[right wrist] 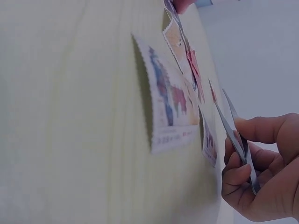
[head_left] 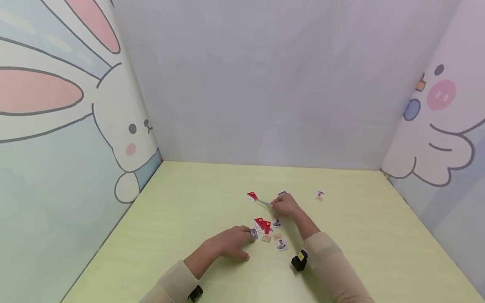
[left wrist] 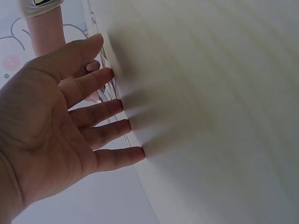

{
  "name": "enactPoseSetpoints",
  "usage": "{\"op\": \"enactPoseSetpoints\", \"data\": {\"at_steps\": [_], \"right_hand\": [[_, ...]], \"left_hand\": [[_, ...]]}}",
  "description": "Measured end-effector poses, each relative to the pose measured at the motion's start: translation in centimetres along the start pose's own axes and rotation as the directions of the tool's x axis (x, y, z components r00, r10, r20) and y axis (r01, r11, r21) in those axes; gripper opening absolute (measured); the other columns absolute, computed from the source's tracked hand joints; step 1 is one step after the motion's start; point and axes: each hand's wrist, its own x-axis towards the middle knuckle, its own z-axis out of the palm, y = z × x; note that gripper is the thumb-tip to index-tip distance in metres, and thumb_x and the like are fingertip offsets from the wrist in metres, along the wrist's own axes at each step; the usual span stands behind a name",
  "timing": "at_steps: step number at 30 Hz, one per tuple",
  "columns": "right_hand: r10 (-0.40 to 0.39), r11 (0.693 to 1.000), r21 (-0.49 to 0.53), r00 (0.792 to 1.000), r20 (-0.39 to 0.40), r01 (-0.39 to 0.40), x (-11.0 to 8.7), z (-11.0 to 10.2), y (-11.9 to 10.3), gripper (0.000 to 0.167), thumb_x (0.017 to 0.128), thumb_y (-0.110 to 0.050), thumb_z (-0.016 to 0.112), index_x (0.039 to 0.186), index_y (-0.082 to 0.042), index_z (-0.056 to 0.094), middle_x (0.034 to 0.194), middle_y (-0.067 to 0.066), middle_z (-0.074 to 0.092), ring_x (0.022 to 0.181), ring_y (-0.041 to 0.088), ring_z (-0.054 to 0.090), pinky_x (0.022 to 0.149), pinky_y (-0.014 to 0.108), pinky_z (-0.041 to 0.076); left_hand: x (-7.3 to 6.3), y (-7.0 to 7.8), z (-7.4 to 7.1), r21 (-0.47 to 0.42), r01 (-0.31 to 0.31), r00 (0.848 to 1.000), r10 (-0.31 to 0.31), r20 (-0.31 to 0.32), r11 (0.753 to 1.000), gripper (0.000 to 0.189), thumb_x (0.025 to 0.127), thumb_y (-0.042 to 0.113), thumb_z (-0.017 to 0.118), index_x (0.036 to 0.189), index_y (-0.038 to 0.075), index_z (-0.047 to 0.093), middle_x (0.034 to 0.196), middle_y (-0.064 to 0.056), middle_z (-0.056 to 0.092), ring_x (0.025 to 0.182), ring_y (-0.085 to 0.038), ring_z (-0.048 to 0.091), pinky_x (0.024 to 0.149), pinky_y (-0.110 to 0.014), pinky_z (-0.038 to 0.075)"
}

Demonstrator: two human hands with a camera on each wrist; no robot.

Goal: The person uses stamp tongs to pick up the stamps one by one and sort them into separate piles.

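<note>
Two bare hands in beige sleeves point(head_left: 329, 259) reach over a pale yellow-green table point(head_left: 189, 189) scattered with small stamps, their edges toothed in the right wrist view. The right hand point(head_left: 286, 205) grasps a pair of metal tweezers point(right wrist: 229, 130), its fingers curled around the legs and the thumb set against one of them. The two prongs stand apart at the tips and point toward a red-and-white stamp point(head_left: 251, 196) lying at the far left of the scatter; whether they touch it cannot be told.

The left hand point(head_left: 231, 242) grips nothing: its fingers are extended and slightly spread, fingertips down at the tabletop. They are at the edge of a dark grey-blue stamp point(head_left: 254, 233), partly covering it.

Just right of that, two red-and-white stamps overlap above a tan-and-white stamp point(head_left: 266, 238). Two more pale stamps with figures lie to their right, one point(head_left: 281, 242) nearer the person. Another stamp is mostly hidden behind the right hand, and a pale one point(head_left: 320, 195) lies apart at the far right.

A black device point(head_left: 299, 261) sits at each wrist. Around the table, a cartoon rabbit point(head_left: 113, 126) decorates the left wall, and a white cartoon animal with a pink cheek point(head_left: 441, 94) the right.
</note>
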Motion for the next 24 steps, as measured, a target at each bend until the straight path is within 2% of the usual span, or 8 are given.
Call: {"op": "enactPoseSetpoints", "data": {"at_steps": [6, 15, 20, 24], "right_hand": [[0.002, 1.000, -0.001, 1.000, 0.016, -0.002, -1.0, -1.2, 0.1, 0.010, 0.081, -0.005, 0.064, 0.088, 0.000, 0.068, 0.081, 0.008, 0.057, 0.064, 0.018, 0.047, 0.052, 0.027, 0.040], [-0.012, 0.994, 0.109, 0.999, 0.042, 0.007, -2.1, -2.3, 0.5, 0.010, 0.083, -0.005, 0.064, 0.090, 0.000, 0.067, 0.069, 0.005, 0.050, 0.051, 0.012, 0.035, 0.047, 0.024, 0.030], [0.003, 0.992, 0.122, 0.997, 0.074, -0.012, -2.7, -2.3, 1.1, 0.010, 0.083, -0.006, 0.064, 0.092, -0.002, 0.068, 0.070, 0.005, 0.052, 0.053, 0.013, 0.036, 0.048, 0.025, 0.031], [-0.019, 0.994, 0.110, 0.996, 0.082, 0.010, -3.4, -2.3, 1.3, 0.010, 0.083, -0.005, 0.064, 0.091, -0.002, 0.068, 0.071, 0.006, 0.052, 0.053, 0.014, 0.037, 0.048, 0.025, 0.030]], "left_hand": [[0.1, 0.0, 0.2, -0.001, 0.012, 1.000, -0.012, 0.012, 1.000, 0.048, 0.080, 0.033, 0.073, 0.124, 0.020, 0.060, 0.131, 0.000, 0.050, 0.121, -0.018, 0.044, 0.097, -0.036, 0.039], [0.0, -0.1, 0.2, 0.019, 0.014, 1.000, -0.014, -0.001, 1.000, 0.048, 0.079, 0.033, 0.073, 0.124, 0.020, 0.060, 0.131, 0.000, 0.050, 0.121, -0.018, 0.044, 0.096, -0.035, 0.039], [-0.1, -0.2, 0.3, 0.009, 0.003, 1.000, -0.003, 0.004, 1.000, 0.049, 0.078, 0.034, 0.073, 0.123, 0.020, 0.061, 0.130, 0.000, 0.050, 0.120, -0.018, 0.045, 0.096, -0.036, 0.040], [0.0, -0.3, 0.4, 0.027, -0.019, 1.000, 0.019, -0.005, 0.999, 0.048, 0.078, 0.034, 0.073, 0.123, 0.019, 0.061, 0.130, 0.000, 0.051, 0.120, -0.018, 0.044, 0.096, -0.035, 0.039]]}}
